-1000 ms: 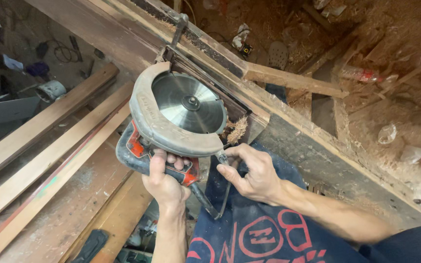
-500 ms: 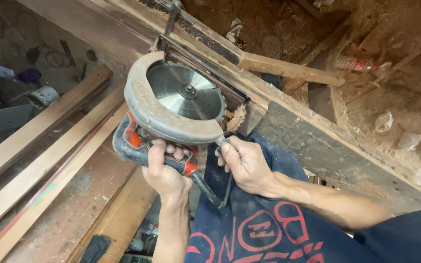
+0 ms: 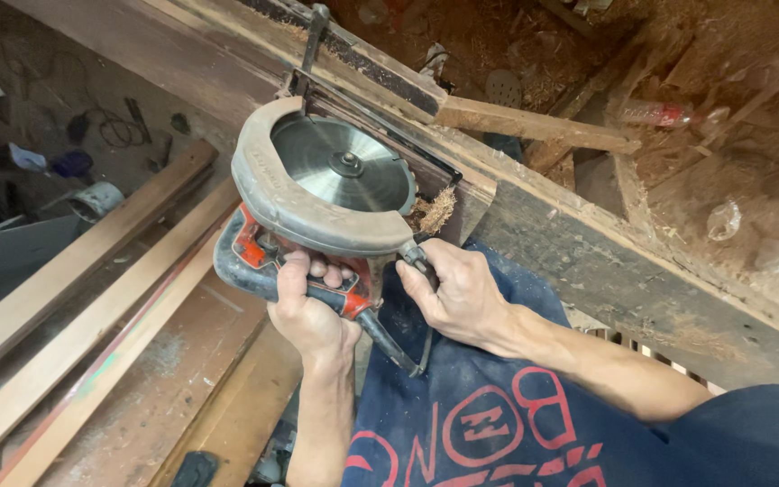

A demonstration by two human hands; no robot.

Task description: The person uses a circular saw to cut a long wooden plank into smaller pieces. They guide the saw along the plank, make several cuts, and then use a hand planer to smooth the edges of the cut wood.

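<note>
A long, dark wooden beam [image 3: 588, 243] runs slantwise from the upper left to the lower right, and it carries the work. Its top face is worn and dusty. On it stands a circular saw [image 3: 335, 180], tilted, with the round blade facing up, and a clump of sawdust [image 3: 432, 213] lies just beside the blade guard. A paler wooden strip [image 3: 534, 124] rests on the far edge of the beam and points to the right. Below, on the left, the floor [image 3: 164, 361] (rough and reddish-brown) holds several long wooden planks [image 3: 74, 271], lying side by side. A small grey can [image 3: 96, 200] sits near their upper end.
</note>
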